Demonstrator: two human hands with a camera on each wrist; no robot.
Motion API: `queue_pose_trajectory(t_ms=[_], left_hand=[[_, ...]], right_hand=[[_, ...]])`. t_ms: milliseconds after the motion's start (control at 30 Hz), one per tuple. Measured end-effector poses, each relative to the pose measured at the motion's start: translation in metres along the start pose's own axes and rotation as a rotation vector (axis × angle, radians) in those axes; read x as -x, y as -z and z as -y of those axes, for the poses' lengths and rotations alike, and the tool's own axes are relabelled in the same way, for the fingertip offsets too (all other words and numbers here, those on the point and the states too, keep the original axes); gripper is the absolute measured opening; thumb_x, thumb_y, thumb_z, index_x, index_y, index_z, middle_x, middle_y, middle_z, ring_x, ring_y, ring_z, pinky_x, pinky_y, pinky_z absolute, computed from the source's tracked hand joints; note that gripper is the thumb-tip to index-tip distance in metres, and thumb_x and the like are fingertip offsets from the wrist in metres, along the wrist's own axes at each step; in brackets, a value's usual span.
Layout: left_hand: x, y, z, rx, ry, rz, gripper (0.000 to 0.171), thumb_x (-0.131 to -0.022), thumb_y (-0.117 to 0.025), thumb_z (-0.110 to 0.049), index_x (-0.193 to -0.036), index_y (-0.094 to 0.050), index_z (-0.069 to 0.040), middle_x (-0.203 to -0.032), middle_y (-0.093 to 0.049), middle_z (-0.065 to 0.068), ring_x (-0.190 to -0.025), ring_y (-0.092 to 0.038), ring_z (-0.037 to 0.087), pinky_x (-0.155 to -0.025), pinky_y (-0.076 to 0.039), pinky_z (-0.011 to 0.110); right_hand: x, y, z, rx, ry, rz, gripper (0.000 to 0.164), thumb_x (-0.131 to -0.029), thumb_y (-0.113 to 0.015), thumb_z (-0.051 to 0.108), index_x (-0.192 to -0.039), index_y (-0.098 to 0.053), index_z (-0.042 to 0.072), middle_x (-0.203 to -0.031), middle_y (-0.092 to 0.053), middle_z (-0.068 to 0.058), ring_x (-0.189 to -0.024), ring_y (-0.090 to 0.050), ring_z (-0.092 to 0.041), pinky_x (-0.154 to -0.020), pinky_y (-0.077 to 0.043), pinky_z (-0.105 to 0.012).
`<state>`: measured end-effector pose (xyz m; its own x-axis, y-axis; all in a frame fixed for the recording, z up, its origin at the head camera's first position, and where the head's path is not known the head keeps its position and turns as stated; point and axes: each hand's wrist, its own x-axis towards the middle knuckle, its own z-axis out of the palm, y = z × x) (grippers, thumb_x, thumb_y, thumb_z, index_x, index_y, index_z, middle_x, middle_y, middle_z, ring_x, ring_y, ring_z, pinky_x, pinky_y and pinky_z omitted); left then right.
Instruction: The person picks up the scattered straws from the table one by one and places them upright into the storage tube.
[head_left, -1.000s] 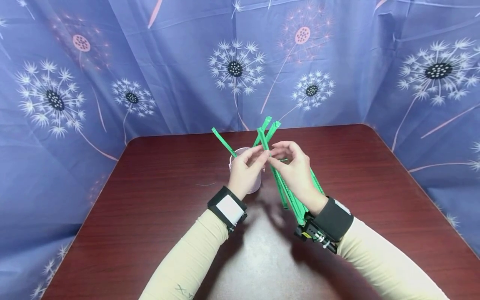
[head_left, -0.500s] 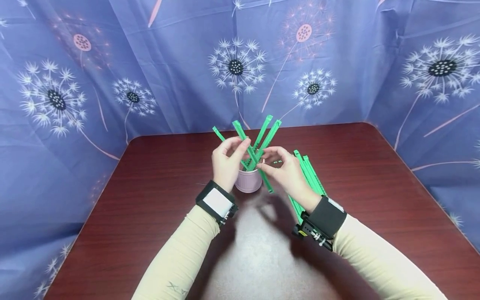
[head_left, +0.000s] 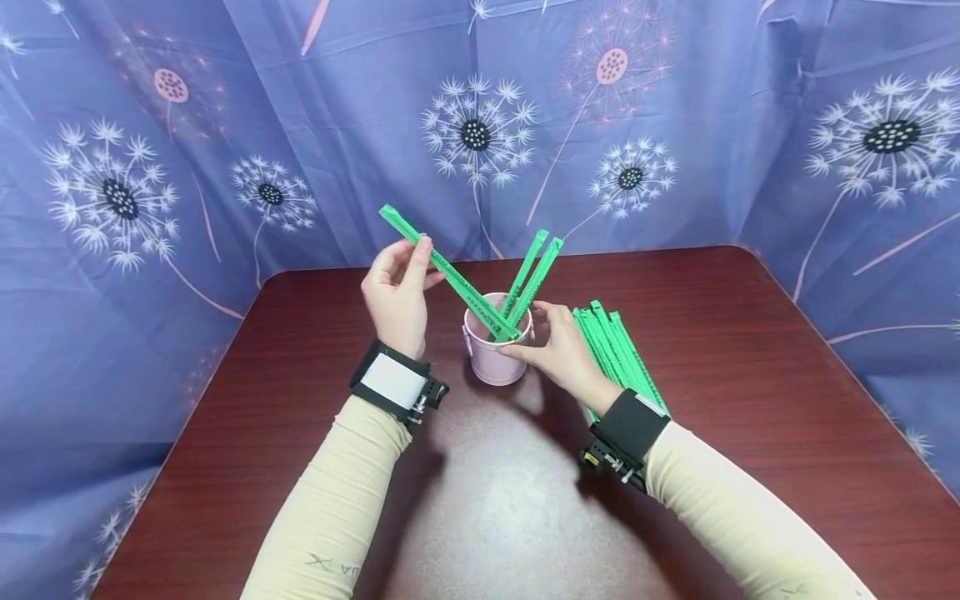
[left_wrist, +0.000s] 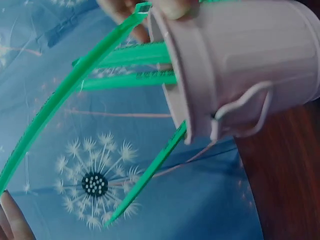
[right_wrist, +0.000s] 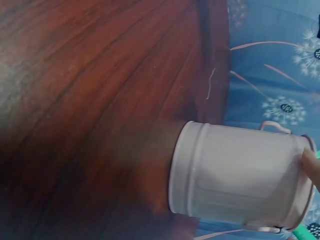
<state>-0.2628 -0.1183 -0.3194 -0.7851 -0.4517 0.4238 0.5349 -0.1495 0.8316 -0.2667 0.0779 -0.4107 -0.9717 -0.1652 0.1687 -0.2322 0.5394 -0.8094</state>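
My left hand [head_left: 401,292] pinches a green-wrapped straw [head_left: 457,282] near its upper end. The straw slants down to the right, its lower end over the mouth of a small pink bucket [head_left: 497,364]. In the left wrist view that straw [left_wrist: 55,102] runs from my left fingertips to the bucket's rim beside the other hand. Two more green-wrapped straws [head_left: 534,279] stand leaning right in the bucket, and another straw [left_wrist: 147,177] leans the other way. My right hand [head_left: 558,346] grips the bucket's rim, thumb at the front; the right wrist view shows the thumb [right_wrist: 311,167] touching the bucket.
Several green-wrapped straws [head_left: 618,354] lie side by side on the brown table [head_left: 750,400], partly behind my right hand and wrist. A blue curtain with dandelion prints [head_left: 360,125] hangs behind the table's far edge. A thin thread [right_wrist: 211,82] lies on the tabletop.
Both hands were close together at the straws a second ago. My left hand has moved left with one straw, tilting it over the bucket. My right hand has come onto the bucket's rim.
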Motion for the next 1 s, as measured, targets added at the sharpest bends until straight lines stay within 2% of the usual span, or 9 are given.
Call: queue_pose_trajectory(t_ms=[100, 233, 300, 400, 533, 633, 833, 1000], left_hand=[[-0.004, 0.003, -0.002, 0.017, -0.015, -0.019, 0.013, -0.091, -0.070, -0.008, -0.094, -0.068, 0.004, -0.083, -0.071, -0.004, -0.071, -0.066, 0.009, -0.065, -0.060, 0.030], [-0.004, 0.007, 0.001, 0.012, -0.015, -0.025, 0.014, -0.091, -0.071, -0.008, -0.095, -0.069, 0.005, -0.084, -0.071, -0.003, -0.073, -0.068, 0.013, -0.065, -0.060, 0.030], [-0.003, 0.008, 0.004, 0.001, -0.004, -0.021, 0.013, -0.090, -0.071, -0.008, -0.095, -0.070, 0.004, -0.085, -0.072, 0.002, -0.073, -0.069, 0.016, -0.065, -0.060, 0.030], [0.000, 0.010, 0.011, -0.042, 0.012, -0.004, 0.013, -0.091, -0.071, -0.007, -0.096, -0.070, 0.004, -0.092, -0.073, 0.018, -0.073, -0.071, 0.018, -0.066, -0.061, 0.031], [0.004, 0.014, 0.021, -0.103, 0.039, 0.028, 0.017, -0.091, -0.070, -0.007, -0.101, -0.069, 0.007, -0.103, -0.069, 0.033, -0.072, -0.071, 0.015, -0.069, -0.061, 0.035], [0.007, 0.016, 0.030, -0.144, 0.066, 0.046, 0.020, -0.092, -0.070, -0.008, -0.102, -0.068, 0.009, -0.102, -0.069, 0.031, -0.074, -0.072, 0.013, -0.069, -0.061, 0.034], [0.014, 0.020, 0.045, -0.216, 0.126, 0.042, 0.022, -0.091, -0.071, -0.011, -0.101, -0.068, 0.009, -0.091, -0.070, 0.016, -0.073, -0.071, 0.008, -0.070, -0.061, 0.035], [0.018, 0.021, 0.054, -0.256, 0.151, 0.047, 0.021, -0.091, -0.071, -0.010, -0.101, -0.069, 0.008, -0.093, -0.071, 0.020, -0.074, -0.071, 0.010, -0.071, -0.061, 0.037]], right_hand=[[-0.003, -0.002, -0.002, 0.014, -0.005, 0.019, 0.094, -0.074, -0.087, 0.036, -0.145, -0.040, -0.004, -0.138, -0.048, -0.024, -0.127, -0.047, -0.038, -0.106, -0.041, -0.052], [-0.006, -0.004, -0.002, 0.027, -0.002, 0.036, 0.092, -0.074, -0.086, 0.038, -0.145, -0.042, 0.002, -0.137, -0.054, -0.022, -0.126, -0.050, -0.037, -0.104, -0.043, -0.052], [-0.006, -0.004, -0.002, 0.023, 0.005, 0.040, 0.088, -0.073, -0.087, 0.038, -0.143, -0.046, 0.005, -0.132, -0.059, -0.019, -0.122, -0.054, -0.034, -0.101, -0.045, -0.051], [-0.007, -0.005, -0.002, 0.022, 0.020, 0.040, 0.082, -0.073, -0.087, 0.038, -0.140, -0.050, 0.007, -0.126, -0.065, -0.014, -0.116, -0.059, -0.031, -0.097, -0.047, -0.048], [-0.007, -0.006, -0.002, 0.009, 0.026, 0.042, 0.080, -0.073, -0.087, 0.037, -0.138, -0.051, 0.007, -0.123, -0.066, -0.012, -0.112, -0.060, -0.029, -0.094, -0.049, -0.046], [-0.007, -0.006, -0.002, 0.000, 0.027, 0.045, 0.079, -0.074, -0.087, 0.036, -0.138, -0.051, 0.006, -0.122, -0.067, -0.012, -0.109, -0.061, -0.028, -0.092, -0.049, -0.045], [-0.006, -0.006, -0.002, -0.014, 0.019, 0.057, 0.077, -0.075, -0.086, 0.034, -0.138, -0.051, 0.005, -0.119, -0.068, -0.014, -0.105, -0.063, -0.028, -0.088, -0.051, -0.044], [-0.007, -0.007, -0.001, -0.024, 0.019, 0.063, 0.077, -0.076, -0.086, 0.034, -0.138, -0.051, 0.005, -0.120, -0.068, -0.016, -0.104, -0.064, -0.028, -0.088, -0.051, -0.044]])
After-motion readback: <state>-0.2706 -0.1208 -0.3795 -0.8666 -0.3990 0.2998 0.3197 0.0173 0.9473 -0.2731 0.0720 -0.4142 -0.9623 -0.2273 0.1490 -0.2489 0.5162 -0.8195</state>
